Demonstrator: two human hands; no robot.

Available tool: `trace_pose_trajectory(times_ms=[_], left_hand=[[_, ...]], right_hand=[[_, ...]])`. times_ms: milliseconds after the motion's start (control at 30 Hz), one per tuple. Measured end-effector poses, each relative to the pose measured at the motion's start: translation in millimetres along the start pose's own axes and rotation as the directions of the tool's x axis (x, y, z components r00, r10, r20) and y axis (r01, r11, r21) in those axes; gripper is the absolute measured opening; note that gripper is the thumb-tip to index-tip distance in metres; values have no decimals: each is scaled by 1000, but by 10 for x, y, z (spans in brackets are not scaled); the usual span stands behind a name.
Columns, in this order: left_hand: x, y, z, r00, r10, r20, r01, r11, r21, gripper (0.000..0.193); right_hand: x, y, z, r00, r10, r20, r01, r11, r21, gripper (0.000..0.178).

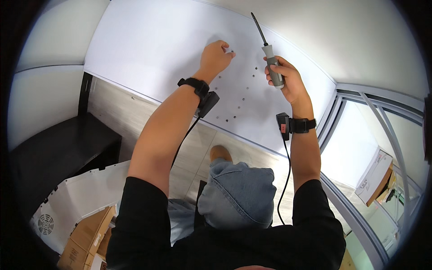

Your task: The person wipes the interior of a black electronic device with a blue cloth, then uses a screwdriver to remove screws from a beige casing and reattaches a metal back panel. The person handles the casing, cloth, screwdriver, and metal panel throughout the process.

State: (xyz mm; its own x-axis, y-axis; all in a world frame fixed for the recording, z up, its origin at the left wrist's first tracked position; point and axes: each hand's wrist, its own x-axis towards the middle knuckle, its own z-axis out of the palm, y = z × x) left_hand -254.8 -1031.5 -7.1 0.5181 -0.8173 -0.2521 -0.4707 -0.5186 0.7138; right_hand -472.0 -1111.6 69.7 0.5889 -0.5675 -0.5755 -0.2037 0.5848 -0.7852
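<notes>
My right hand [288, 78] is wrapped around the grey handle of a screwdriver [271, 63], whose dark shaft points up and away to the far left. Over the white table [148, 49], my left hand [217, 56] has its fingers curled, with thumb and forefinger close together. A small dark piece [232, 51] shows at those fingertips; whether they grip it cannot be made out. Several small dark pieces, such as one dark piece [256, 68] near the screwdriver and another [227, 120] near the front edge, lie in rough rows on the table. They are too small to name.
Black wrist straps with boxes [208, 102] and cables [289, 180] are on both forearms. A black bench [63, 148] stands at left, with cardboard boxes [85, 238] below it. Metal framing [355, 216] and a white carton [373, 173] are at right.
</notes>
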Motion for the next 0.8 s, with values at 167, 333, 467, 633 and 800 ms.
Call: trace_pose_trajectory(times_ms=[167, 333, 467, 633, 800], left_hand=[[142, 66, 80, 999, -39, -15, 40, 997, 70, 21], [177, 45, 70, 998, -62, 0, 62, 996, 56, 15], [-4, 106, -150, 993, -121, -16, 111, 948, -300, 15], [-731, 271, -844, 940, -198, 276, 340, 534, -774, 14], [-1892, 235, -1796, 933, -341, 113, 258, 417, -871, 10]], right_hand=[[86, 20, -41, 1000, -18, -8, 18, 1000, 20, 35], [124, -19, 8, 999, -36, -11, 36, 999, 0, 35], [42, -95, 189, 997, -59, 59, 64, 994, -88, 38], [-135, -362, 547, 970, -119, 214, 174, 950, -258, 31], [-658, -797, 1434, 863, -188, 468, 403, 814, -417, 25]])
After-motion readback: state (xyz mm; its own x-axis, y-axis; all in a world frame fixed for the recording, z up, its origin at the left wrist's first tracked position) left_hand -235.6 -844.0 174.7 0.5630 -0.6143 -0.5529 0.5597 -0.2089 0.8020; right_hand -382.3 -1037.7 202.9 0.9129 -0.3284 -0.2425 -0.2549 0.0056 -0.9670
